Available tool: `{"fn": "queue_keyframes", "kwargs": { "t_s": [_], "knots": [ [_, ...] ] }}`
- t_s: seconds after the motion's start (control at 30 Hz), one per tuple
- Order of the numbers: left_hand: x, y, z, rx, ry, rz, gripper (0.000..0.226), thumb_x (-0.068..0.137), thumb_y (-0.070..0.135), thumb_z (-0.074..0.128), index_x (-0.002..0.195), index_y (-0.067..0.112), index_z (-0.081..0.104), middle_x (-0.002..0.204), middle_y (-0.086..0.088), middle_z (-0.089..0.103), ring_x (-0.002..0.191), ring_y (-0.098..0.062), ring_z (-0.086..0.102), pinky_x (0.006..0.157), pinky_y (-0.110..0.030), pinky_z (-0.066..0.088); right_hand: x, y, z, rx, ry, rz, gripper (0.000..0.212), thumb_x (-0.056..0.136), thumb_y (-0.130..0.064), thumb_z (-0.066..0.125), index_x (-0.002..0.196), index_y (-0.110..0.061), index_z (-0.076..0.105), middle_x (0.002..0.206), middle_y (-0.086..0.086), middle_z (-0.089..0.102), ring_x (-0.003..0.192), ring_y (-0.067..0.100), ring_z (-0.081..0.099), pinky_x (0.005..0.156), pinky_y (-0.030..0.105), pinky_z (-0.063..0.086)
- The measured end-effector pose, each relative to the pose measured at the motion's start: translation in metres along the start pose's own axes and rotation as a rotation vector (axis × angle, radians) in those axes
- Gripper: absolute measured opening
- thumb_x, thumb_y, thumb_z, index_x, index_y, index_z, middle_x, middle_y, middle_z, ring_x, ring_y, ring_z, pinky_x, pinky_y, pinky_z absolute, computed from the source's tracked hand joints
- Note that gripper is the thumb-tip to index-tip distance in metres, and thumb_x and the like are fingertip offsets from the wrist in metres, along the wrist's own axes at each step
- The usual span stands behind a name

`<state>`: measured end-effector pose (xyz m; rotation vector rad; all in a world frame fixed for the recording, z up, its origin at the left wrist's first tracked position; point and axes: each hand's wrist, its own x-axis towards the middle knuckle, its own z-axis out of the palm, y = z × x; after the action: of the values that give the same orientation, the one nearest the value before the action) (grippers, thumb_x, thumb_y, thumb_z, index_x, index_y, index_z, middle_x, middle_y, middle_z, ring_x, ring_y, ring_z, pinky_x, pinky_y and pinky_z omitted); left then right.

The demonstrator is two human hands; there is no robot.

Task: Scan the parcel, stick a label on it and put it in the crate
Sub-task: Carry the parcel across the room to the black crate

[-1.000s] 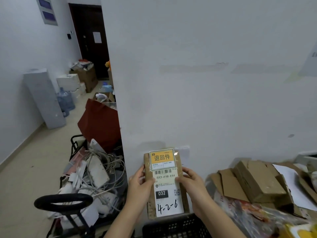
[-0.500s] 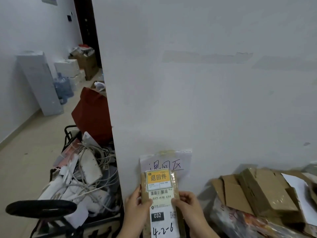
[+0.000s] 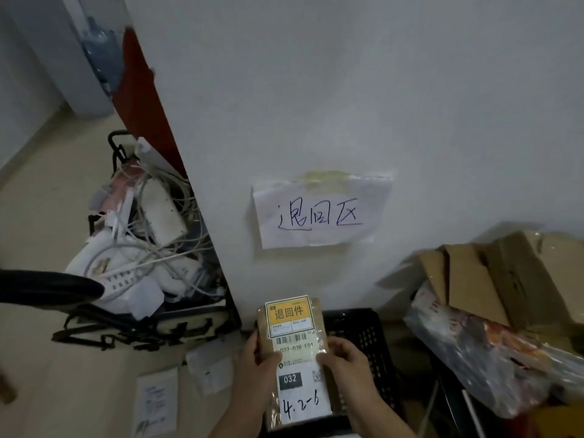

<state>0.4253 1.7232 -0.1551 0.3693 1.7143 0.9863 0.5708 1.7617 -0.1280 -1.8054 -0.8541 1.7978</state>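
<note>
Left hand [image 3: 257, 368] clamps the brown parcel's [image 3: 292, 358] left edge, yellow label [image 3: 288, 313] up top, right hand [image 3: 346, 363] pinching its right side, all held just above the black crate [image 3: 369, 336] at the wall.

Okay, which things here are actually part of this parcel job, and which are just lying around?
Part of the job:
- parcel, held by left hand and right hand
- yellow return label, already stuck on it
- black crate beneath it
- handwritten wall sign above the crate

Just lying about:
- cart of cables
- flattened cardboard boxes
- papers on the floor
- water bottle
</note>
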Motion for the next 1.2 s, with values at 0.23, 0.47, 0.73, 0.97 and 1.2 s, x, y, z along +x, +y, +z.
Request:
{"fn": "queue_keyframes", "kwargs": {
  "t_s": [0.23, 0.47, 0.73, 0.97, 1.2],
  "knots": [
    [0.051, -0.067, 0.019, 0.043, 0.014, -0.043, 0.044, 0.081, 0.003, 0.055, 0.122, 0.019, 0.059, 0.115, -0.011, 0.064, 0.09, -0.02, 0.069, 0.062, -0.024, 0.059, 0.067, 0.063, -0.007, 0.007, 0.012, 0.12, 0.03, 0.087, 0.001, 0.055, 0.115, -0.007, 0.063, 0.101, 0.012, 0.073, 0.082, 0.025, 0.072, 0.052, 0.026, 0.056],
    [0.112, -0.132, 0.039, 0.075, 0.014, -0.101, 0.035, 0.078, 0.005, 0.058, 0.103, 0.03, 0.06, 0.115, -0.008, 0.063, 0.091, -0.022, 0.069, 0.07, -0.037, 0.06, 0.14, 0.127, -0.001, 0.097, 0.072, 0.112, 0.053, 0.085, 0.008, 0.056, 0.132, -0.015, 0.047, 0.118, 0.008, 0.066, 0.091, 0.02, 0.065, 0.065, 0.026, 0.054],
    [0.165, -0.215, 0.053, 0.076, -0.01, -0.204, 0.042, 0.084, -0.007, 0.051, 0.09, 0.034, 0.054, 0.094, 0.007, 0.065, 0.089, -0.016, 0.065, 0.079, -0.035, 0.055, 0.211, 0.218, 0.006, 0.031, 0.084, 0.208, 0.034, 0.085, 0.002, 0.057, 0.113, -0.014, 0.066, 0.107, 0.006, 0.073, 0.092, 0.022, 0.071, 0.066, 0.03, 0.059],
    [0.209, -0.264, 0.058, 0.043, -0.04, -0.25, 0.039, 0.088, -0.003, 0.049, 0.105, 0.032, 0.05, 0.099, 0.006, 0.064, 0.093, -0.018, 0.065, 0.079, -0.038, 0.057, 0.255, 0.258, 0.01, -0.01, 0.007, 0.223, 0.036, 0.086, 0.003, 0.054, 0.11, -0.021, 0.066, 0.096, -0.002, 0.073, 0.081, 0.013, 0.07, 0.058, 0.024, 0.057],
    [0.232, -0.295, 0.066, 0.116, -0.084, -0.291, 0.048, 0.085, 0.002, 0.053, 0.123, 0.031, 0.043, 0.103, 0.007, 0.062, 0.105, -0.022, 0.062, 0.091, -0.046, 0.054, 0.279, 0.289, 0.008, -0.027, 0.002, 0.226, 0.042, 0.084, 0.006, 0.054, 0.116, -0.019, 0.066, 0.098, 0.001, 0.073, 0.078, 0.009, 0.069, 0.05, 0.014, 0.052]
  ]
}}
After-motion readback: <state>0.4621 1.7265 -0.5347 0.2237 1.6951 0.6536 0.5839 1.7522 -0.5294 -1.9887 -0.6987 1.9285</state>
